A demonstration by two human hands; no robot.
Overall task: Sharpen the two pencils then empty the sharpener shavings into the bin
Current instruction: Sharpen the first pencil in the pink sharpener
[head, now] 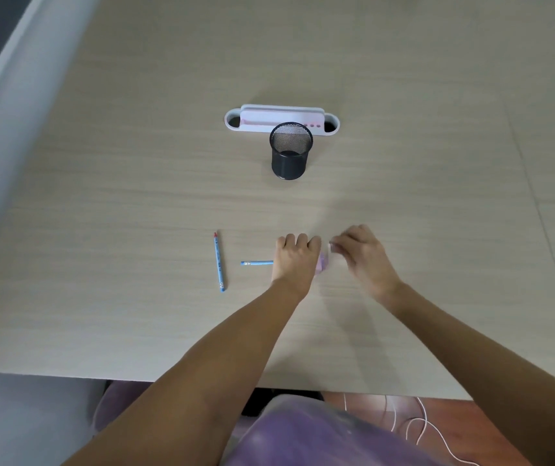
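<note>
Left hand [294,260]: fist curled shut over one end of a blue pencil [257,263]; shaft runs crosswise, free end pointing left. Right hand [361,257]: fingers bent toward a blurred pale piece at the fingertips; grip cannot be told. Pink sharpener [322,264]: between both hands, mostly hidden. Second blue pencil [219,261]: flat on counter [134,196], left of the first, long axis near-to-far, red end away. Black mesh cup [290,151]: upright, farther back, before a white tray [282,120].

The left hand [294,260] hid most of one pencil [256,263] and the pink sharpener [323,264]; the right hand [361,255] was blurred.
</note>
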